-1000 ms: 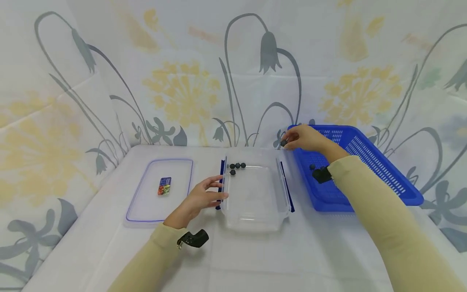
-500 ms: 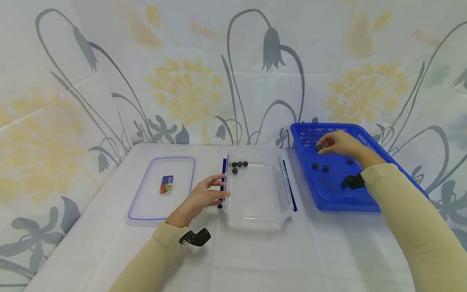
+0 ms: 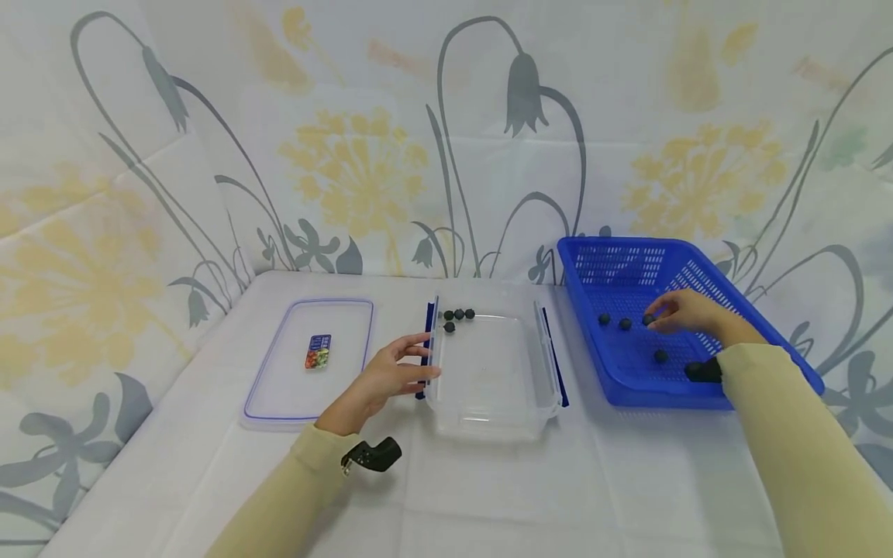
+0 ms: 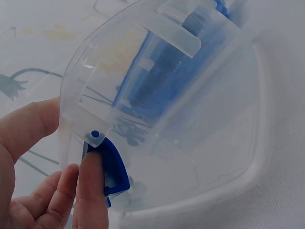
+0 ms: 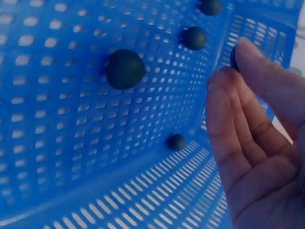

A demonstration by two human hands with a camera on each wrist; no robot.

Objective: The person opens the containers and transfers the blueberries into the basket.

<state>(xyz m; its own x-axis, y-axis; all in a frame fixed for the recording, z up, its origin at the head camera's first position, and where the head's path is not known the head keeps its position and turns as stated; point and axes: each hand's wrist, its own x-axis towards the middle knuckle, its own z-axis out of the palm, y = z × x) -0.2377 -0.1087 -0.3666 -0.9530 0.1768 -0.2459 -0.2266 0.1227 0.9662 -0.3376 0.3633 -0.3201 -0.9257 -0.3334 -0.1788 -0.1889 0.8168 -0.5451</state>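
Note:
My left hand [image 3: 384, 380] grips the left side of the clear container [image 3: 491, 372], its thumb and fingers around the edge by a blue latch [image 4: 116, 167]. Several dark balls [image 3: 459, 314] lie in the container's back left corner. Over the floor of the blue basket [image 3: 628, 391], my right hand [image 3: 687, 316] pinches one dark ball [image 3: 648, 319] between thumb and fingertips. Other dark balls [image 3: 660, 356] lie loose in the basket; the right wrist view shows several of them [image 5: 125, 69] beside the hand.
Left of the container lies a clear lid [image 3: 279, 395] with a blue rim and a small colourful label [image 3: 318, 352]. A flower-patterned cloth [image 3: 391, 194] hangs behind the white-covered table [image 3: 502, 496].
My right hand, with a dark ball, has moved from the basket's back left rim to the right and down into the basket. My left hand has stayed at the container.

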